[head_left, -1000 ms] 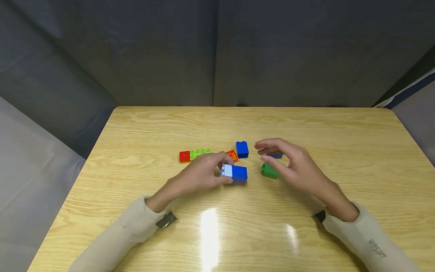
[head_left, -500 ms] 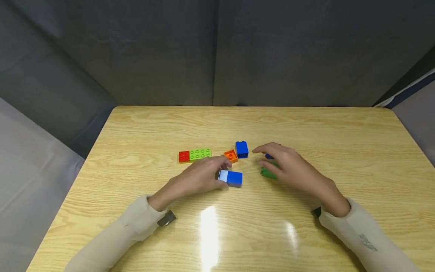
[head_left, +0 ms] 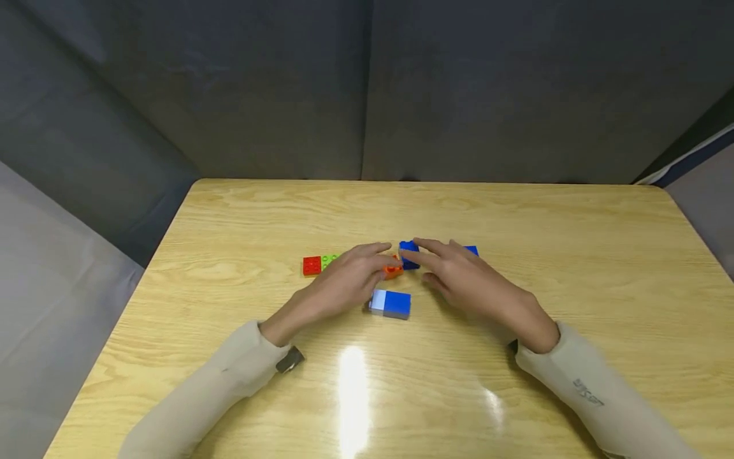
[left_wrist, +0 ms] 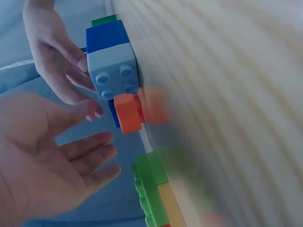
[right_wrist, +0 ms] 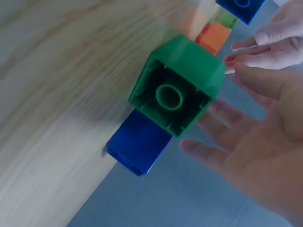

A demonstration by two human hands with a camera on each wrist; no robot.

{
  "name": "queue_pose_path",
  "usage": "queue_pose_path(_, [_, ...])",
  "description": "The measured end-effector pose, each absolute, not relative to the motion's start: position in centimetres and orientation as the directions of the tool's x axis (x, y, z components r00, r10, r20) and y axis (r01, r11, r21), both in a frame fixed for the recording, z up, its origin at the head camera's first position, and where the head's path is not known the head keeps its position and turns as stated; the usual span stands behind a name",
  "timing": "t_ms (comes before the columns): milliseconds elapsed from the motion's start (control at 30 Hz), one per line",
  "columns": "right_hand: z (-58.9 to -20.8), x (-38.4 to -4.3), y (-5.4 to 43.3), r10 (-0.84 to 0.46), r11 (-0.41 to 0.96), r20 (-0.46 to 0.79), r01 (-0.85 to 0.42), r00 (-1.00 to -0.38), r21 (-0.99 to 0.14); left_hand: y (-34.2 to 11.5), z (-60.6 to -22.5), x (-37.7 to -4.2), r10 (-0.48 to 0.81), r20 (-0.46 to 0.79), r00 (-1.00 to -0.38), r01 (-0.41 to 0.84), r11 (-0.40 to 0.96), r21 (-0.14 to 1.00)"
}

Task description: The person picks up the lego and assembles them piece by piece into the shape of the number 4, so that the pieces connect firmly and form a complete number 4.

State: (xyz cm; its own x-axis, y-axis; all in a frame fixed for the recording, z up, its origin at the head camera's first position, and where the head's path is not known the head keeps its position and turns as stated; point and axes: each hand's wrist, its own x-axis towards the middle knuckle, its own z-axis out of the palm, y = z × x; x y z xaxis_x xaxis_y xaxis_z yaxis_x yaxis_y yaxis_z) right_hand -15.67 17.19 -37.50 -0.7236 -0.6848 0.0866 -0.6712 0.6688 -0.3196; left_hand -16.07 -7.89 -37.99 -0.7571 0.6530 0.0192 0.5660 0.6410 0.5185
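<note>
My left hand (head_left: 346, 280) is held over the orange brick (head_left: 392, 272) with fingers extended and nothing in its grasp. Just right of it, my right hand (head_left: 473, 284) reaches inward, its fingertips near the upright blue brick (head_left: 409, 262); contact is unclear. In front of both hands lies a joined pair, a light blue brick (head_left: 378, 301) and a blue brick (head_left: 397, 305). The right wrist view shows a green brick (right_wrist: 191, 66) with its hollow underside facing the camera, hidden under my right hand in the head view. Both wrist views show the palms holding nothing.
A red brick (head_left: 312, 265) and a lime green brick (head_left: 329, 261), partly covered by my left hand, lie on the left. Another blue brick (head_left: 472, 250) shows behind my right hand. The wooden table (head_left: 258, 217) ends at a dark curtain (head_left: 275, 95).
My left hand has let go of the light blue and blue pair and moved up toward the orange brick. My right hand has moved left, from the green brick toward the upright blue brick.
</note>
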Motion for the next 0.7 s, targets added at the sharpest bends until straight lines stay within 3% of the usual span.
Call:
queue_pose_path(133, [-37.8,-15.6,16.9,-0.707,0.664,0.051,-0.687,-0.705,-0.295,-7.6,-38.2,-16.3,0.689,-0.013,-0.725,0.603,0.644,0.472])
queue_pose_path(300, [-38.1,-15.8,16.8,-0.707,0.667,0.034,-0.681,-0.707,-0.302,-7.4,-38.3,-16.5,0.677,-0.015,-0.736,0.601,0.663,0.447])
queue_pose_path(700, [-38.9,-16.2,16.7,-0.661,0.653,0.175,-0.674,-0.73,-0.347,-6.9,-38.5,-17.0,0.61,0.051,-0.791,0.572,0.707,0.416])
